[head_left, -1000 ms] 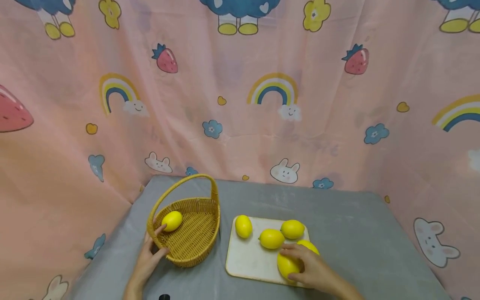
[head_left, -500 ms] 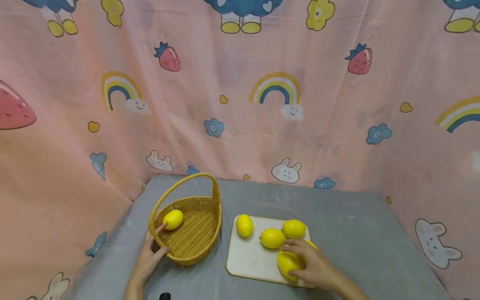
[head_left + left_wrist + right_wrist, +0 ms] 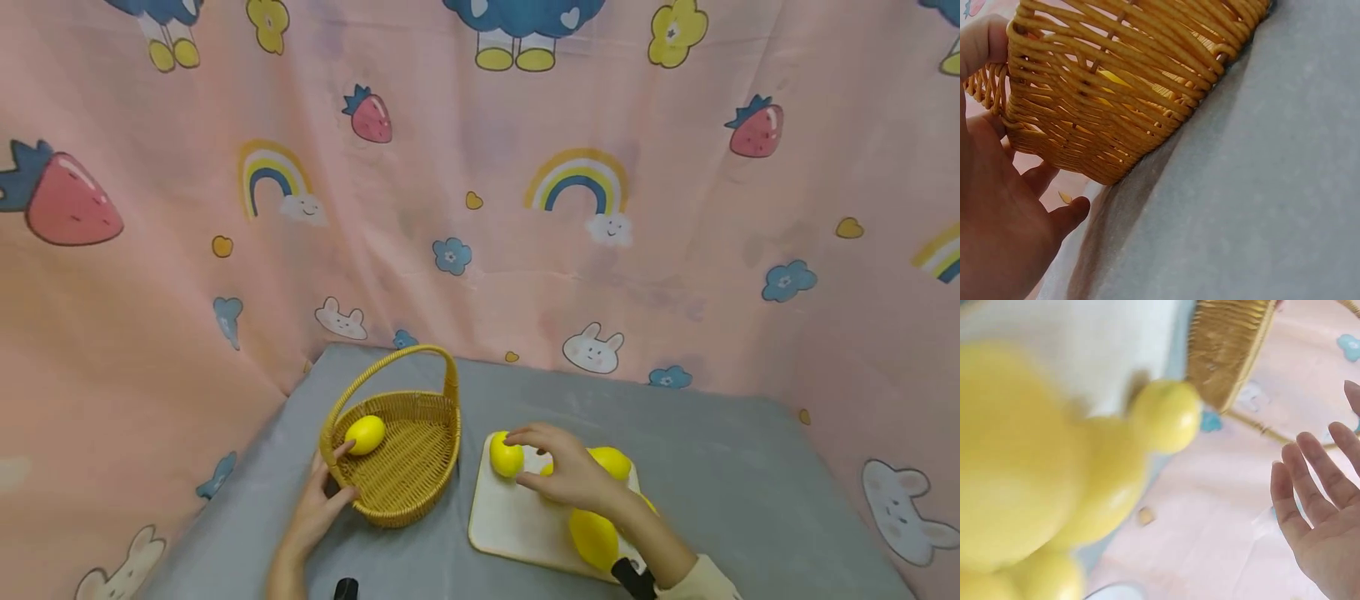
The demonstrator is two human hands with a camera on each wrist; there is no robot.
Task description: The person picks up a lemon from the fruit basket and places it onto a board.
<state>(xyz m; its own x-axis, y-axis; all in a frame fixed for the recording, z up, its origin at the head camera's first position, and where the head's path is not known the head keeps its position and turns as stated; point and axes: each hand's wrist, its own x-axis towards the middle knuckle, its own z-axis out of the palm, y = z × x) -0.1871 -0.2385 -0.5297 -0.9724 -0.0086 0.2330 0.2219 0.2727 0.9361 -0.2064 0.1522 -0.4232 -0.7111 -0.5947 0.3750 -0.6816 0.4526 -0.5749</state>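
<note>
My left hand (image 3: 315, 504) grips the near left rim of a yellow woven basket (image 3: 412, 471), thumb and fingers on either side of the rim. One lemon (image 3: 365, 435) lies inside, right by a fingertip. My right hand (image 3: 566, 471) hovers over a white board (image 3: 502, 521), fingers spread and holding nothing. Its fingertips overlap the leftmost lemon (image 3: 507, 461) in the head view. Beneath that hand another lemon is mostly hidden. A front lemon (image 3: 592, 537) and a back lemon (image 3: 612, 463) show beside the forearm, which covers most of one more. The right wrist view shows the empty hand (image 3: 1332, 515).
The basket's tall arched handle (image 3: 393, 356) rises above its rim. A grey cloth (image 3: 720, 483) covers the table, and a pink printed curtain (image 3: 480, 317) hangs behind and at the sides. A small black object (image 3: 346, 588) stands at the front edge.
My right hand has left the front lemon and moved up and left across the board toward the leftmost lemon. The left hand keeps its grip on the basket. The head view has shifted slightly.
</note>
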